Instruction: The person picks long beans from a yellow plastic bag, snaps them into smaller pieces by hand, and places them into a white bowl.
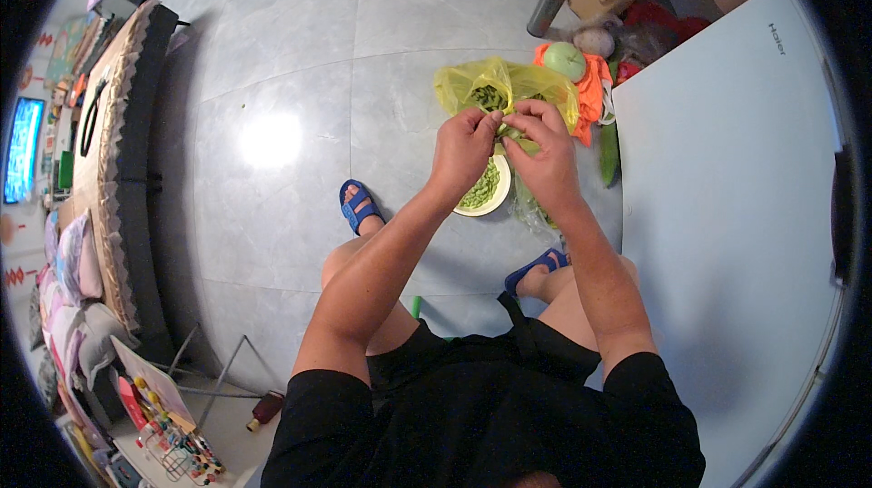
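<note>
My left hand (464, 150) and my right hand (545, 157) meet fingertip to fingertip above the floor. Pinched between them is a small green bean pod (503, 129), mostly covered by the fingers. Below my left hand stands a pale round bowl (505, 187) holding shelled green beans (482, 189). Just beyond both hands, a yellow plastic bag (463, 79) lies spread out with dark green pods (489, 98) in it. Under my right forearm, a clear plastic bag (535, 212) with some green in it is partly hidden.
A white Haier refrigerator (729, 181) borders the right side. Near it lie a green cucumber-like vegetable (610, 154), a pale green round gourd (564, 61) and an orange bag (594, 96). A dark-sided bed or couch (153, 215) runs along the left. My feet wear blue sandals (357, 205).
</note>
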